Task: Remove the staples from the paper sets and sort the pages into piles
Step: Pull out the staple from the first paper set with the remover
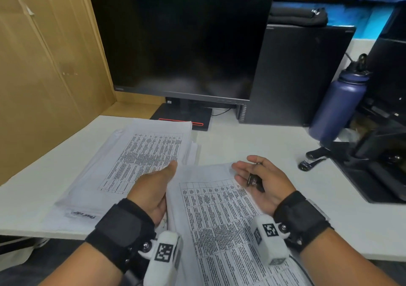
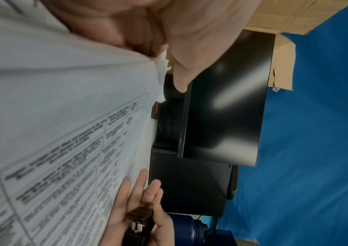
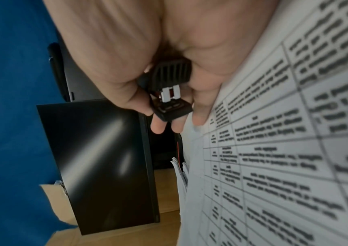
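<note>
A stapled paper set [image 1: 219, 219] printed with tables is held tilted in front of me, its lower part over the desk's front edge. My left hand [image 1: 167, 175] grips its left edge, thumb on top and fingers hidden beneath; the left wrist view shows the pinch on the paper set [image 2: 63, 99]. My right hand [image 1: 248, 171] sits at the set's top right corner. Its thumb clamps a black staple remover [image 1: 254, 180] against nearly straight fingers, as in the right wrist view [image 3: 170, 86]. A pile of loose pages [image 1: 145, 153] lies to the left on a clear plastic envelope [image 1: 72, 206].
A dark monitor [image 1: 180, 44] stands behind the papers on the white desk [image 1: 252, 136], with a black computer case [image 1: 296, 77] to its right. A black stapler [image 1: 314, 159] and a purple bottle [image 1: 338, 110] stand at the right. Cardboard [image 1: 44, 66] walls the left.
</note>
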Tool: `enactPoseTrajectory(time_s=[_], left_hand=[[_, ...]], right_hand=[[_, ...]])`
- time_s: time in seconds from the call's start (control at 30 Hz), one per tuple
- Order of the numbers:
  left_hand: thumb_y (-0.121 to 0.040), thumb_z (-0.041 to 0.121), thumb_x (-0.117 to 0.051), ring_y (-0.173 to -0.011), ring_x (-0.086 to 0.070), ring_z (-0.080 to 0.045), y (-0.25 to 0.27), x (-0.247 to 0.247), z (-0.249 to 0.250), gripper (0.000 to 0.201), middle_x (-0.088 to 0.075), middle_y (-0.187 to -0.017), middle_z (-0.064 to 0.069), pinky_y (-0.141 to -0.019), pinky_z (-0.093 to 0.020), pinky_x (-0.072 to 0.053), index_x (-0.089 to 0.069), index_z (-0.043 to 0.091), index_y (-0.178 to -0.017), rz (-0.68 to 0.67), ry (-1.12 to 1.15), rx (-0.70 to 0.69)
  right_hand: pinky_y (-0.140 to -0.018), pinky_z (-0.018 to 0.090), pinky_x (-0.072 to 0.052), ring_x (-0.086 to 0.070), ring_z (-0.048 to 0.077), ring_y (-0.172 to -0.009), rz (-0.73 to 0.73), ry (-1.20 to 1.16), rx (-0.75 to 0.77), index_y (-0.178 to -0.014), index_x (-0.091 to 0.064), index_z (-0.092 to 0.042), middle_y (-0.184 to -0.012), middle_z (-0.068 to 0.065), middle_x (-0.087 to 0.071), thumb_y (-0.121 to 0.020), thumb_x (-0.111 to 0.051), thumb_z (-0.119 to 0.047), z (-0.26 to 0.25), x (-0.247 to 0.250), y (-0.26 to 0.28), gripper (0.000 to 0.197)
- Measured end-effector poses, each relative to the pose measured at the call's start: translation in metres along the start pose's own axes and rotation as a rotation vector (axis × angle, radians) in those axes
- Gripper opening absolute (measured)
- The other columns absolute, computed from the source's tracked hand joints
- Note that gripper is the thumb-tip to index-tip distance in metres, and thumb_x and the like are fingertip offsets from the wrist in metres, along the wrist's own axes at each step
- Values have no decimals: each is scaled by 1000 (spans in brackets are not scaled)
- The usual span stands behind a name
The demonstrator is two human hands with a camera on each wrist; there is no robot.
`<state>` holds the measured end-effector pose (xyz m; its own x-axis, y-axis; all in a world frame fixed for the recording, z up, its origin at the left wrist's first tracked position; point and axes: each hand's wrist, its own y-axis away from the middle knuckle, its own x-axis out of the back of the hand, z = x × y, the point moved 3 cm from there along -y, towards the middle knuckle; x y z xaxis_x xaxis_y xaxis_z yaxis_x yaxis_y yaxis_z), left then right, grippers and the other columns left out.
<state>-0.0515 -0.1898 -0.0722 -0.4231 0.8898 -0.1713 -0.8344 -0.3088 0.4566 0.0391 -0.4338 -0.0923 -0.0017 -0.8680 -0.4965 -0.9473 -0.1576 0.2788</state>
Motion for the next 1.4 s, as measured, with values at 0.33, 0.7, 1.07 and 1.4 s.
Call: enactPoseTrajectory(time_s=[0.33,0.7,1.07,1.4], left_hand=[[-101,4,-59,-108,-72,-42,-15,9,-10,28,-75,-111,-26,-102,-57,-53,-59,0,-129,72,-63,-2],[-95,-7,-52,-111,-69,-47,-13,9,-9,23,-72,-115,-31,-103,-58,-53,-65,-9,-113,58,-1,31],[-101,-7,-46,-109,-70,-44,-5,0,2,29,-74,-114,-27,-93,-52,-57,-66,0,-121,-58,79,-58],[-100,-4,-48,-83,-76,-35,19,-18,16,27,-75,-103,-29,-73,-44,-64,-73,0,-110,-233,92,-189]], right_hand=[[-68,37,-52,-66,27,-70,39,317,18,-109,-59,-8,-87,16,-64,-91,-39,7,-50,15,-8,30],[-81,28,-50,-60,21,-94,-49,2007,112,-107,-62,-23,-107,-1,-62,-84,-56,-12,-77,29,-32,25],[-122,43,-24,-15,19,-152,-330,1982,686,-153,-23,-37,-164,-6,-20,-94,-53,-39,-53,-15,25,66],[-121,49,16,40,17,-143,-626,2110,785,-155,21,-35,-158,-10,37,-98,-34,-61,0,-94,69,84]])
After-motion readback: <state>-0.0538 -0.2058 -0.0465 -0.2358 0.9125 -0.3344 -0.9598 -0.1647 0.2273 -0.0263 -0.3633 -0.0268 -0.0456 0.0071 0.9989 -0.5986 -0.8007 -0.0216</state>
